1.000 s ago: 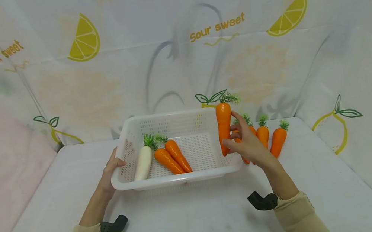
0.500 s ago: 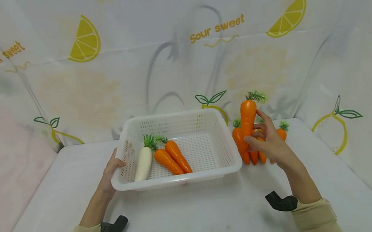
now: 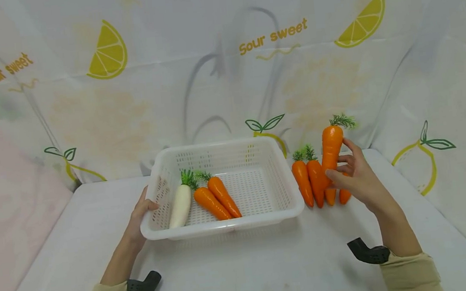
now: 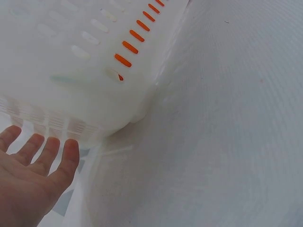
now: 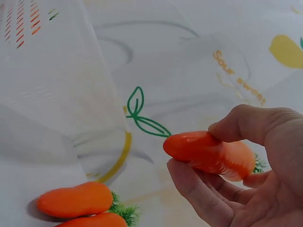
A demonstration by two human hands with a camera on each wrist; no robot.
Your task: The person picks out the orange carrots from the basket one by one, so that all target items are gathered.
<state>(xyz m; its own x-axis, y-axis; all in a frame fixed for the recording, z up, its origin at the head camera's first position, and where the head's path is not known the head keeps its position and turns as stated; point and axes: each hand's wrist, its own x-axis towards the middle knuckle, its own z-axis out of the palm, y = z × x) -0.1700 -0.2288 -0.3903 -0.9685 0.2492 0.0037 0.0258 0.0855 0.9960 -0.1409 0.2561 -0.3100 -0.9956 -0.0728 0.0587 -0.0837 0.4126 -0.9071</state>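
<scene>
In the head view, my right hand [image 3: 356,176] holds up a carrot [image 3: 331,147] with a green leafy top, tip pointing down. Its thumb and fingers pinch the carrot's sides, as the right wrist view shows. Behind and below it, several other carrots [image 3: 302,181] lie side by side on the table, some partly hidden. My left hand [image 3: 138,218] grips the left side of a white plastic basket [image 3: 224,227], thumb over the rim and fingers against the outer wall [image 4: 52,94]. Inside the basket, a white radish [image 3: 181,206] lies left of two carrots [image 3: 217,198].
The basket stands on a white-covered table [image 3: 236,271]. Behind the table hangs a pale cloth [image 3: 227,80] printed with lemons and lettering. The loose carrots lie just right of the basket's right wall.
My right hand has carried the carrot rightward, from over the basket's right edge to above the loose carrots. My left hand and the basket have stayed in place.
</scene>
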